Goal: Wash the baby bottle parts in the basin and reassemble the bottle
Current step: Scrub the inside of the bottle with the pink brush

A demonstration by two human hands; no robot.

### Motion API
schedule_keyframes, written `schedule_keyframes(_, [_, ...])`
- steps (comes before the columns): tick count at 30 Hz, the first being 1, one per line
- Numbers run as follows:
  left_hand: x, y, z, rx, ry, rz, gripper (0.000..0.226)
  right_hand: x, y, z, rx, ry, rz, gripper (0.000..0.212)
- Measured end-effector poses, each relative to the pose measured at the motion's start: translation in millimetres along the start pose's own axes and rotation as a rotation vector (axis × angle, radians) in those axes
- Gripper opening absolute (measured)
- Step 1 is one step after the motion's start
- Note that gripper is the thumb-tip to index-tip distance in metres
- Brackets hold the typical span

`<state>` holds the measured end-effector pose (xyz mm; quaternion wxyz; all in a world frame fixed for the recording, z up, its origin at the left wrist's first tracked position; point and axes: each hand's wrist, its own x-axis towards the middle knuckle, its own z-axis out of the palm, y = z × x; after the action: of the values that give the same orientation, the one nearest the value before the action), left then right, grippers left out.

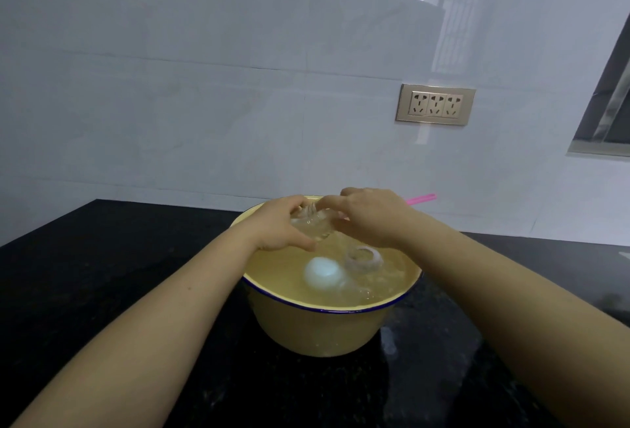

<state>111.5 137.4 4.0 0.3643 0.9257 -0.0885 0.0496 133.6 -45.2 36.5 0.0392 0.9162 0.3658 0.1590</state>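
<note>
Basin (pixel 324 332): round, cream-yellow with an enamel look, a thin dark-blue rim and a smooth sloping wall. It sits at lower centre of the frame on a black, speckled, polished countertop (pixel 102 274). It is filled almost to the rim with water, and the surface is rippled and glinting.

Left hand (pixel 283 224): at centre frame, over the far left part of the basin. Fingers and thumb are curled round the bottle body (pixel 315 228), a clear plastic cylinder with a ridged look, held tilted just above the water.

Right hand (pixel 371 218): immediately right of the bottle, knuckles up and fingers curled, meeting the bottle's end. It grips a thin, straight pink handle (pixel 422 198) that projects toward the upper right, past the basin's rim. The handle's other end is hidden by the hand, so its shape cannot be told.

In the water, toward the lower edge:
- Dome cap (pixel 322 273): opaque white, smooth and rounded, floating left of centre.
- Collar ring (pixel 364 258): translucent and circular with an open middle, tilted, close to the cap on its upper right. Whether they touch cannot be told.
- A clear shape below the ring is too blurred to identify.

Wall (pixel 204 86): pale glossy tile carrying reflections. A gold-toned rectangular socket plate (pixel 435 104) with three outlets sits right of centre. A metallic window frame (pixel 610 120) is at the right edge.
</note>
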Motion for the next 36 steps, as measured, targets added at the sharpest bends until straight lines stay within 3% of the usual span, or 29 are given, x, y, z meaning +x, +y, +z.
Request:
schedule_keyframes(3, [0.8,-2.3,0.3,0.026,0.016,-0.014,0.057,-7.5,12.0,-2.9,0.149,-0.181,0.026,0.061])
schedule_keyframes(5, [1.5,-3.6,0.4,0.037,0.025,-0.03,0.061,-12.8,21.5,-3.5,0.148,-0.191,0.061,0.066])
schedule_keyframes(11, [2.4,-4.8,2.1,0.104,0.044,-0.066,0.059,-29.2,43.1,-13.6,0.049,-0.011,0.066,0.025])
schedule_keyframes(15, [3.6,-5.7,2.9,0.177,-0.03,-0.072,0.051,-25.9,32.2,-14.8,-0.265,0.112,-0.093,0.04])
schedule_keyframes(20, [4.1,-6.1,4.3,0.208,-0.136,-0.073,0.042,-11.2,13.6,-10.4,-0.408,0.116,-0.242,0.039])
schedule_keyframes(25, [3.5,-5.6,4.0,0.255,-0.183,-0.083,0.04,-3.7,9.7,-3.1,-0.398,0.095,-0.194,0.037])
schedule_keyframes(36, [3.8,-5.6,4.5,0.404,-0.069,-0.06,0.048,-14.8,12.3,8.1,-0.277,-0.045,-0.14,0.046])
